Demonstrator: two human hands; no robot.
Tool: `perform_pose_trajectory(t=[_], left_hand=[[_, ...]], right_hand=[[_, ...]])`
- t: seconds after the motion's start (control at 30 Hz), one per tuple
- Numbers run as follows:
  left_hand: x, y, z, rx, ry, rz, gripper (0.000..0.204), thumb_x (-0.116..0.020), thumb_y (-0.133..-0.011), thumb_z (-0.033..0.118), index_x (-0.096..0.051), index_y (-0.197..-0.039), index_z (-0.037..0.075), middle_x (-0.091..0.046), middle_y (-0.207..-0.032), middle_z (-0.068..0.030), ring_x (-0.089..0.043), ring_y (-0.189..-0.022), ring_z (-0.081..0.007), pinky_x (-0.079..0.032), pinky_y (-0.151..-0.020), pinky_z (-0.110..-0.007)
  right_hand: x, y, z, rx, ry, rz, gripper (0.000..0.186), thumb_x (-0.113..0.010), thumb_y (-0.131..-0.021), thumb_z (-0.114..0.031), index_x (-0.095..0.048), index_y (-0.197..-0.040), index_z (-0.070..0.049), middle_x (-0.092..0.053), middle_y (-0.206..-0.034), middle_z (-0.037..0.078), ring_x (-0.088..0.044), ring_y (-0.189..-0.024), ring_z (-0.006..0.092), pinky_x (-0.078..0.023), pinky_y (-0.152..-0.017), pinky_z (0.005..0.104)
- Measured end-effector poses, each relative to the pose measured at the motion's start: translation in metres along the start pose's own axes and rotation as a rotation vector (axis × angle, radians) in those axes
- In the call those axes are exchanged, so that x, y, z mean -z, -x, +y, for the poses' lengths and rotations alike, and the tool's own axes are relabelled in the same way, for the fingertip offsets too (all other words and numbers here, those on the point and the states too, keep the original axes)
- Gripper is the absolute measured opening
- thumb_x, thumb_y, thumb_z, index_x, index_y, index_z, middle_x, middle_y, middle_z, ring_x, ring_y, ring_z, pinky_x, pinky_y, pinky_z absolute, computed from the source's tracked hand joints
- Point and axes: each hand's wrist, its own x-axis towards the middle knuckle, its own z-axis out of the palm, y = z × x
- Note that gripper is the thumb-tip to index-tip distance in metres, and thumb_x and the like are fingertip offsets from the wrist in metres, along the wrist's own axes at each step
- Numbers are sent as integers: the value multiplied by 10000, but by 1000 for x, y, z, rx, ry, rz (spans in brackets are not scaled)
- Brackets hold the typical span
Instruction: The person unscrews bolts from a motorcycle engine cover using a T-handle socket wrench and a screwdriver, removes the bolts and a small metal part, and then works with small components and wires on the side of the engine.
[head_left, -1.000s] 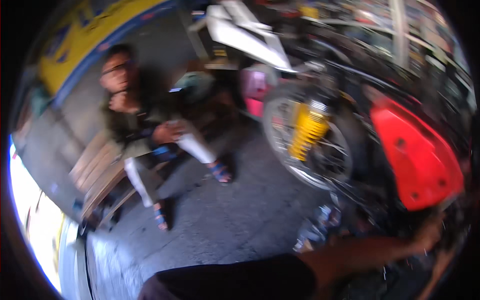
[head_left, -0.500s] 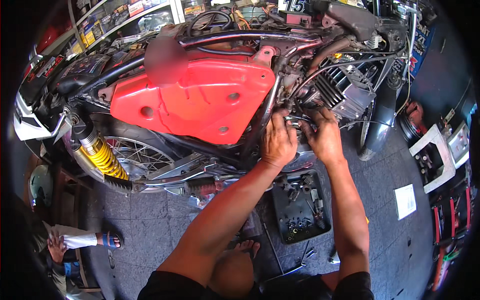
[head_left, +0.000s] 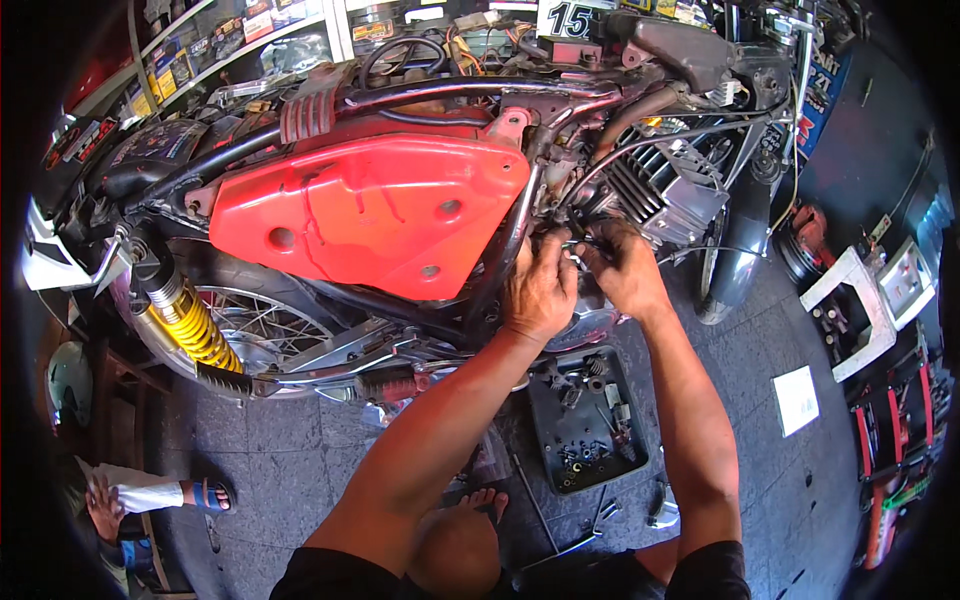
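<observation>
A motorcycle stands side-on before me, with a red side panel (head_left: 375,215) and a finned engine cylinder (head_left: 645,190) to its right. Both my hands reach in at the engine, just below and left of the fins. My left hand (head_left: 543,285) has its fingers curled together beside the frame tube. Close by on the right, my right hand (head_left: 630,272) bends its fingers in, thumb toward the left hand. A small shiny metal bit shows between the fingertips, too small to name. Dark engine parts and the fingers themselves hide what each hand grips.
Below my hands a black tray (head_left: 556,425) holds loose metal parts. A long-handled tool (head_left: 575,545) lies on the floor near my bare foot. A white sheet (head_left: 795,401) lies to the right, near a tool rack (head_left: 895,420). Someone's sandaled foot (head_left: 210,495) is at left.
The whole view has shifted, so the motorcycle and tray sit slightly farther left. Both hands stay at the same engine spot, with only small finger movement.
</observation>
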Motion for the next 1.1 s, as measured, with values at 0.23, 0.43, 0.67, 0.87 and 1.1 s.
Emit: perform_pose_trajectory(t=[0.23, 0.43, 0.67, 0.87, 1.1], left_hand=[[-4, 0, 0, -5, -3, 39, 222, -599, -857, 95, -634, -1074, 68, -500, -1194, -206, -545, -1062, -373, -434, -929, -477], [1, -2, 7, -15, 14, 29, 282, -604, -867, 110, -583, -1138, 37, -503, -1217, -227, -532, -1075, -407, -410, -957, -488], [-3, 8, 1, 87, -33, 22, 408, -588, -879, 154, -469, -1217, -39, -556, -1141, -257, -534, -1084, -427, -409, -949, -482], [-2, 7, 3, 128, -57, 14, 421, -575, -871, 145, -457, -1229, -42, -550, -1142, -269, -540, -1077, -437, -414, -946, -481], [-1, 5, 6, 142, -51, 14, 418, -571, -862, 137, -461, -1224, -40, -551, -1130, -269, -541, -1071, -438, -414, -941, -485]], right_hand=[[1, -7, 9, -161, -180, -98, 298, -702, -842, -201, -689, -1036, 24, -695, -986, 220, -684, -905, 322, -515, -824, 394], [-3, -3, 8, -61, -55, -15, 268, -660, -875, -205, -696, -1022, 16, -689, -1002, 251, -657, -946, 398, -501, -861, 436], [-3, -4, -1, -172, -50, -9, 295, -630, -875, -244, -715, -1025, -4, -686, -1035, 258, -636, -1011, 426, -480, -909, 454], [5, -17, -9, -368, -190, -130, 355, -649, -829, -228, -704, -1093, 3, -698, -1071, 246, -673, -1027, 360, -488, -908, 396], [1, -26, 3, -325, -381, -61, 373, -710, -790, -196, -688, -1091, 24, -717, -1049, 195, -671, -939, 282, -490, -869, 372]])
